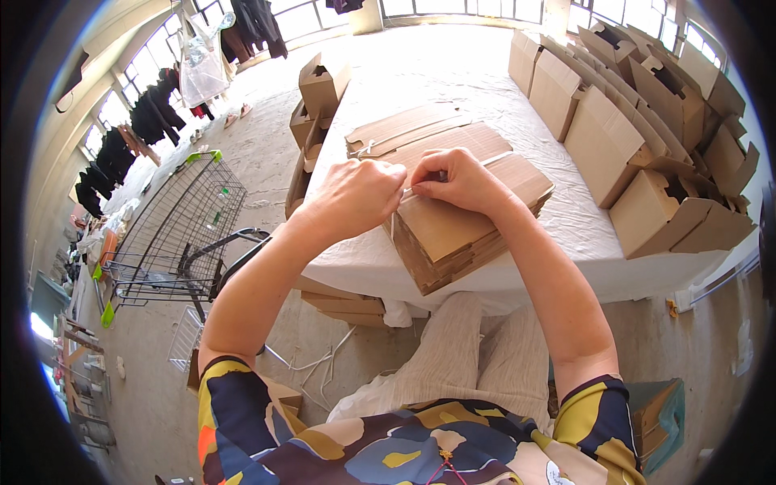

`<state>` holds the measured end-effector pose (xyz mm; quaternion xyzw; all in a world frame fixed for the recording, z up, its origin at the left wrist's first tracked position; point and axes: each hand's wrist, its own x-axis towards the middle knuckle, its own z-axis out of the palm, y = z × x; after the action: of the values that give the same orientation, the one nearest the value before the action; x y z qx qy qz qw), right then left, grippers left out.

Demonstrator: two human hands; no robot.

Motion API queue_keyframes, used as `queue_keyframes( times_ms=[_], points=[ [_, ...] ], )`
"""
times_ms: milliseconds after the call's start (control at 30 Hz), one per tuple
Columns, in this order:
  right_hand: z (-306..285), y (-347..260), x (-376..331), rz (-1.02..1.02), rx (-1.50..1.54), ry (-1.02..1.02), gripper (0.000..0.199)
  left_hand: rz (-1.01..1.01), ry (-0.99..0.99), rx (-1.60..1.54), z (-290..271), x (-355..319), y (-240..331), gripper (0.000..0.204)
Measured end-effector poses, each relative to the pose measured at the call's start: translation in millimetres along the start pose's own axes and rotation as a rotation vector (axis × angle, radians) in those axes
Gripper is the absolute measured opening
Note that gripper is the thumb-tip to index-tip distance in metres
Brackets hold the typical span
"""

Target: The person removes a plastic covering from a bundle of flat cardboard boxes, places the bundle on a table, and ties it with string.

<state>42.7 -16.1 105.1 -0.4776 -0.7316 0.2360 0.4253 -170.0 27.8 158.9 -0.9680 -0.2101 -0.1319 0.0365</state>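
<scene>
A stack of flattened cardboard boxes [440,226] lies near the front edge of the white-covered table. A thin white string [495,158] runs across its top. At the stack's left edge my left hand [360,192] is closed in a fist, pinching the string. My right hand [459,179] rests just over the top sheet, thumb and forefinger pinched on the string close to the left hand. Only a short bit of string shows between the hands; the fingers hide the rest. Behind, a second flat cardboard bundle [408,125] has a white knot at its left end.
Folded-open cardboard boxes [602,149] stand in rows along the table's right side. More boxes [322,85] line its left edge. A wire shopping cart [182,218] stands on the floor at left. Loose white strips [319,364] lie on the floor near my legs.
</scene>
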Motion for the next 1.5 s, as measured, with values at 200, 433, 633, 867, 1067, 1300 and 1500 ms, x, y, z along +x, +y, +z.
queue_keyframes(
  times_ms=[200, 433, 633, 867, 1067, 1300, 1500],
  points=[
    [0, 3, -1, -0.054, -0.008, 0.004, 0.013, -0.04, -0.129, 0.022, 2, 9, 1, 0.016],
    [-2, 0, -1, -0.064, -0.015, -0.01, 0.012, -0.076, -0.13, -0.143, 2, 8, -1, 0.017],
    [-3, -5, -1, -0.047, -0.003, -0.062, 0.012, -0.172, -0.063, -0.573, 17, 2, -20, 0.016],
    [-4, -1, 1, -0.026, 0.015, -0.052, 0.012, -0.341, -0.007, -1.136, 20, -30, -29, 0.012],
    [-3, 3, 2, 0.011, -0.008, -0.007, 0.012, -0.436, 0.081, -1.428, 30, -69, -43, 0.01],
    [-1, -7, 0, 0.11, 0.007, 0.101, 0.013, -0.497, -0.213, -0.978, 25, -125, -67, 0.015],
    [3, -13, 3, 0.068, -0.144, 0.161, 0.016, -0.362, -0.072, -0.201, 40, -124, -83, 0.017]
  ],
)
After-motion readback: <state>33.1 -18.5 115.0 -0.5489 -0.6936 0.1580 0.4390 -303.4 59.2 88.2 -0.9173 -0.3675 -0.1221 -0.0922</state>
